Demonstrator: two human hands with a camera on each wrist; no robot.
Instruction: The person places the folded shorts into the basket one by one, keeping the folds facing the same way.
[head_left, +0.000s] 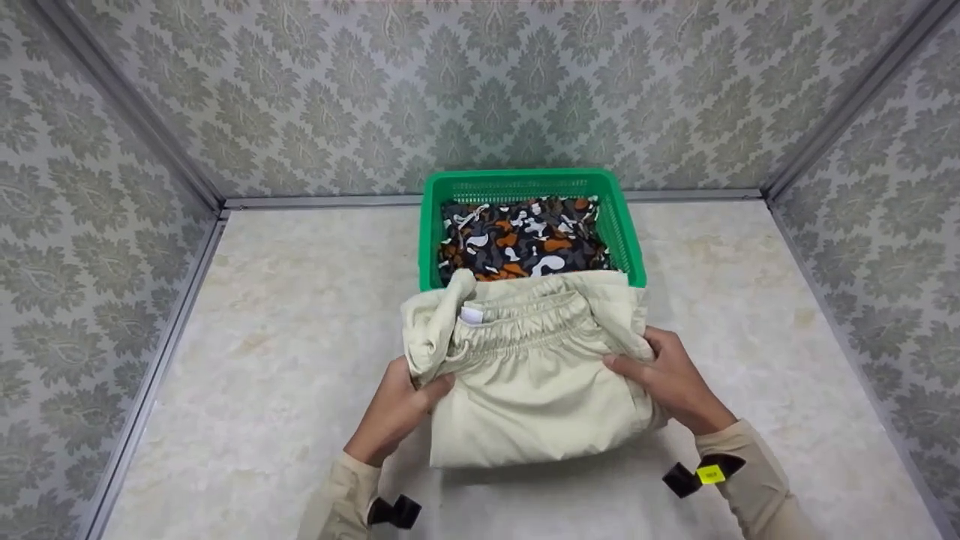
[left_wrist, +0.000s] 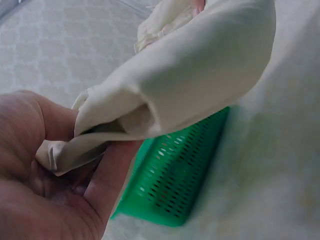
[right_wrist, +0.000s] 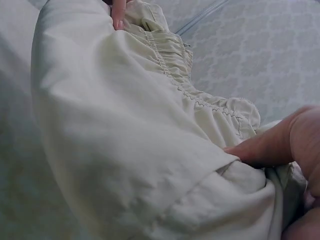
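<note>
Both hands hold up a folded pair of cream elastic-waist pants (head_left: 532, 397), its gathered waistband and a small white label facing the basket. On its left side the left hand (head_left: 401, 409) pinches the folded cloth, thumb on top. The right hand (head_left: 675, 379) grips the opposite side the same way. In the left wrist view, the left hand (left_wrist: 55, 170) has cloth between thumb and fingers. The right wrist view shows the right thumb (right_wrist: 270, 145) pressing on the fabric. Just beyond the pants, a green basket (head_left: 429, 232) contains a camouflage-patterned garment (head_left: 525, 236); the pants hide its near rim.
The basket stands on a pale marbled table (head_left: 270, 352) against the back wall. Patterned wall panels (head_left: 360, 97) with grey metal edging (head_left: 157, 112) enclose the table at the back, left and right.
</note>
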